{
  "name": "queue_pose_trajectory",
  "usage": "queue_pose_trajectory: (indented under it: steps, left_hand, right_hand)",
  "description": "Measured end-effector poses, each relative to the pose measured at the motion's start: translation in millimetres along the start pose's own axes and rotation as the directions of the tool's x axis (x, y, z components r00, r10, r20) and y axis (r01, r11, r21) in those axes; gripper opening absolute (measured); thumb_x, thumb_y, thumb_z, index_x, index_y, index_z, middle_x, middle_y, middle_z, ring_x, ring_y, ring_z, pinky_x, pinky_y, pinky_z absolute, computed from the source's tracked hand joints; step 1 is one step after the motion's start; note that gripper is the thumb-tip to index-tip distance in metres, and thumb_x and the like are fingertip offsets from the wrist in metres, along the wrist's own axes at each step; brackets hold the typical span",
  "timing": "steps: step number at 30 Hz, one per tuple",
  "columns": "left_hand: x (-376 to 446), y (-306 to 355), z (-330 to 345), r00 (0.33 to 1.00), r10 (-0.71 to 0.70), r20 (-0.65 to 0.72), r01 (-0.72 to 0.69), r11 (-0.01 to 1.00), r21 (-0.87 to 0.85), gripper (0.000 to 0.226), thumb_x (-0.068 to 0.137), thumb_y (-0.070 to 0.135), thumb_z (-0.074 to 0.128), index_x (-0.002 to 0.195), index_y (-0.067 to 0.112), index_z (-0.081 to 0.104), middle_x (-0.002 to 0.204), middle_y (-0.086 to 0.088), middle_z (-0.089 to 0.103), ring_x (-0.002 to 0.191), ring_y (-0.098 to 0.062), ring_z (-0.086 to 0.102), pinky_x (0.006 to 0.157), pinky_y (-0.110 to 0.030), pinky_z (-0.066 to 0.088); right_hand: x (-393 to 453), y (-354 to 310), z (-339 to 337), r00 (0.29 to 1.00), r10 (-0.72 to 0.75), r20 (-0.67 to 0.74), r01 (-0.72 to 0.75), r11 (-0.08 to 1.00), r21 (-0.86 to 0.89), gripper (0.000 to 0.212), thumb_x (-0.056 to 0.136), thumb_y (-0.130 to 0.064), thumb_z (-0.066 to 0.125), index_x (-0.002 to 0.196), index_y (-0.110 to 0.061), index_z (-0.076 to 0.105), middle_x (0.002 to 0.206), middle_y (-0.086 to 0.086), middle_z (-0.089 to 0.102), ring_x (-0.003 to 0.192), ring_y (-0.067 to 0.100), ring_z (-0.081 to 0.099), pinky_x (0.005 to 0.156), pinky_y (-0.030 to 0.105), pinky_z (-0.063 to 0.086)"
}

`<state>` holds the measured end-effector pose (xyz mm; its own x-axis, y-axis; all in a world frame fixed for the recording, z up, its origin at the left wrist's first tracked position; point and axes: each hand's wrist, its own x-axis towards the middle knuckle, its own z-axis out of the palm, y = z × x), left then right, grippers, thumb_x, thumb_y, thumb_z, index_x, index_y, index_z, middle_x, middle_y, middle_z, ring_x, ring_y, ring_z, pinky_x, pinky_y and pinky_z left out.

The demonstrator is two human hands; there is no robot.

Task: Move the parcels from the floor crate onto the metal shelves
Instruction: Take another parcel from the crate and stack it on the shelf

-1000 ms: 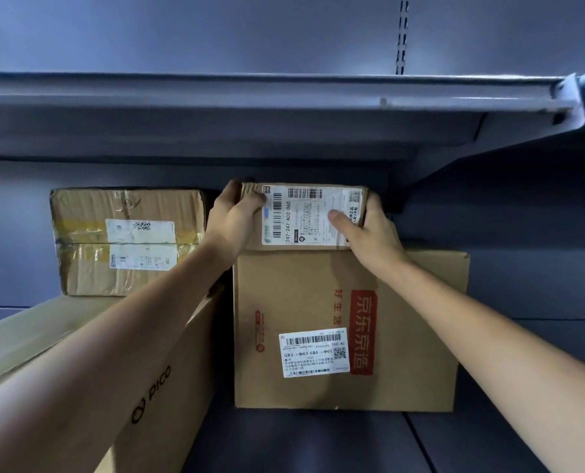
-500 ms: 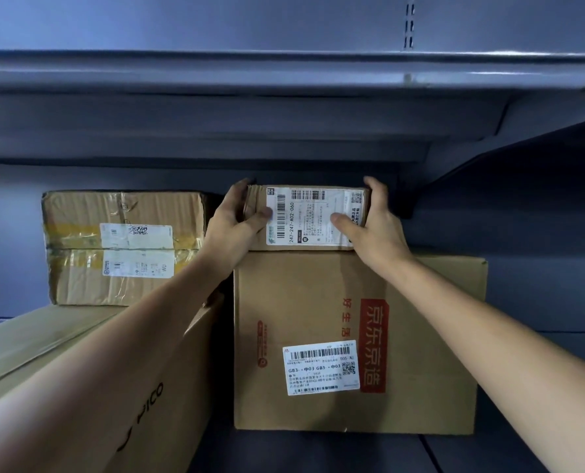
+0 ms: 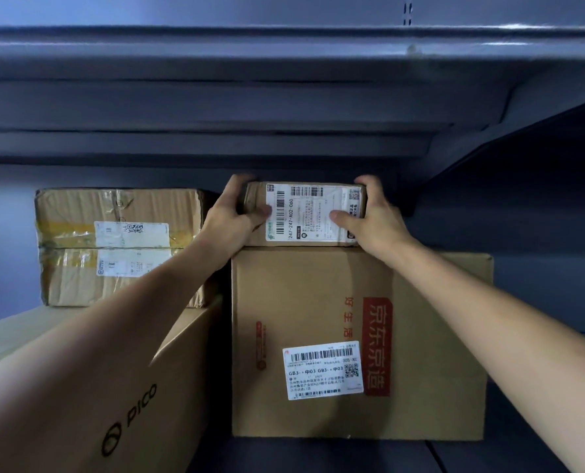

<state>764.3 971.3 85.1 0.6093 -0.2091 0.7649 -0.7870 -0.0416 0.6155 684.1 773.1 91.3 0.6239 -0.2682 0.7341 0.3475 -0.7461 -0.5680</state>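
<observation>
Grey metal shelf (image 3: pixel 509 455) carries a large carton (image 3: pixel 318 302); the small parcel (image 3: pixel 304 213) sits on its top edge. Left hand (image 3: pixel 231 221) and right hand (image 3: pixel 374 220) clamp the parcel's ends, with open room above the knuckles.

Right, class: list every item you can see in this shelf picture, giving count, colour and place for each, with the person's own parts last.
small parcel: one, brown with white label, on top of the large carton
large carton: one, brown with red print, standing on the shelf
taped box: one, brown, upper left, on the PICO box
PICO box: one, tan, lower left
upper shelf: one, grey, overhead
left hand: grips the parcel's left end
right hand: grips its right end
</observation>
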Motion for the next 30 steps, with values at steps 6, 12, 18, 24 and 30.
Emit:
queue_pose_trajectory:
  steps: [6, 12, 18, 24, 30]
  left_hand:
    - [5.2, -1.8, -3.2, 0.999, -0.003, 0.039, 0.002, 0.999, 0.045, 0.04, 0.087, 0.013, 0.063, 0.097, 0.047, 0.045, 0.095, 0.014, 0.061, 0.09, -0.006, 0.064, 0.08, -0.031, 0.056]
    - [5.4, -6.9, -3.0, 0.999, -0.013, 0.029, 0.011, 0.998, 0.065, 0.037, 0.088, 0.013, 0.061, 0.11, 0.037, 0.043, 0.096, 0.015, 0.06, 0.088, -0.003, 0.062, 0.073, -0.021, 0.055]
    - [1.9, -0.1, -2.4, 0.998, -0.067, 0.006, 0.065, 0.985, 0.159, 0.042, 0.09, 0.021, 0.06, 0.126, 0.033, 0.041, 0.097, 0.016, 0.058, 0.09, -0.009, 0.061, 0.07, -0.016, 0.048]
    - [-17.7, 21.5, -14.8, 0.989, -0.069, -0.129, 0.099, 0.964, 0.247, 0.06, 0.078, 0.015, 0.07, 0.13, 0.024, 0.042, 0.102, 0.007, 0.061, 0.095, -0.013, 0.056, 0.069, -0.016, 0.04]
    - [-59.7, 62.5, -23.6, 0.997, -0.061, -0.057, 0.067, 0.992, 0.103, 0.042, 0.081, 0.003, 0.064, 0.102, 0.036, 0.05, 0.096, 0.025, 0.059, 0.086, 0.018, 0.057, 0.072, -0.003, 0.046]
  right_hand:
    - [9.7, -0.5, 1.3, 0.999, 0.027, 0.03, -0.026, 0.999, -0.021, 0.055, 0.086, -0.025, 0.066, 0.129, -0.021, 0.032, 0.108, 0.0, 0.054, 0.081, 0.013, 0.054, 0.058, 0.019, 0.042]
    - [13.4, 5.9, 5.4, 0.999, 0.01, 0.035, -0.008, 0.999, -0.039, 0.054, 0.087, -0.024, 0.065, 0.129, -0.019, 0.032, 0.102, -0.004, 0.053, 0.07, -0.002, 0.046, 0.047, 0.005, 0.034]
    - [8.6, -0.8, 4.5, 0.999, 0.027, 0.046, -0.024, 0.998, -0.066, 0.059, 0.088, -0.025, 0.064, 0.134, -0.02, 0.028, 0.114, 0.002, 0.055, 0.075, 0.005, 0.05, 0.049, 0.002, 0.035]
    - [-24.0, -11.3, -7.9, 0.995, 0.005, -0.096, -0.017, 0.992, -0.129, 0.072, 0.082, -0.027, 0.069, 0.14, -0.015, 0.028, 0.135, 0.012, 0.048, 0.12, 0.026, 0.046, 0.083, 0.022, 0.031]
    - [-86.1, -38.3, -29.3, 0.998, -0.049, -0.045, 0.041, 0.986, -0.16, 0.067, 0.08, -0.023, 0.072, 0.135, -0.009, 0.038, 0.136, 0.013, 0.046, 0.125, 0.024, 0.041, 0.094, 0.017, 0.024]
